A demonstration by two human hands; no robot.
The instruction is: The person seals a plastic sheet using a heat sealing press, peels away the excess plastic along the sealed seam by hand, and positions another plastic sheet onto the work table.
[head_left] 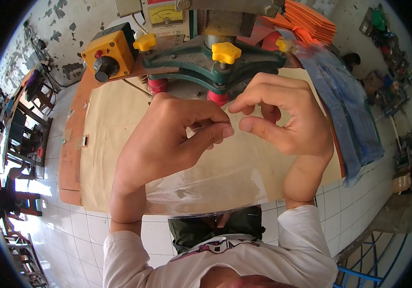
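My left hand (167,132) is raised over the table, its thumb and fingertips pinched together. Whatever lies in that pinch, if anything, is too small or clear to make out. Close by on the right, my right hand (285,113) has its fingers curved and a gap between thumb and forefinger, with nothing visible in it. Beneath both hands the table is covered with tan paper (105,144), and a glossy clear plastic sheet (206,189) lies along its front part. Just beyond my hands stands a press with a dark green plate (177,62) and yellow star knobs (226,53).
A yellow control box (107,53) with a black knob sits at the back left. Orange folded sheets (311,21) are stacked at the back right. Bluish clear plastic (338,105) drapes over the right edge. A blue metal frame (364,269) stands at lower right.
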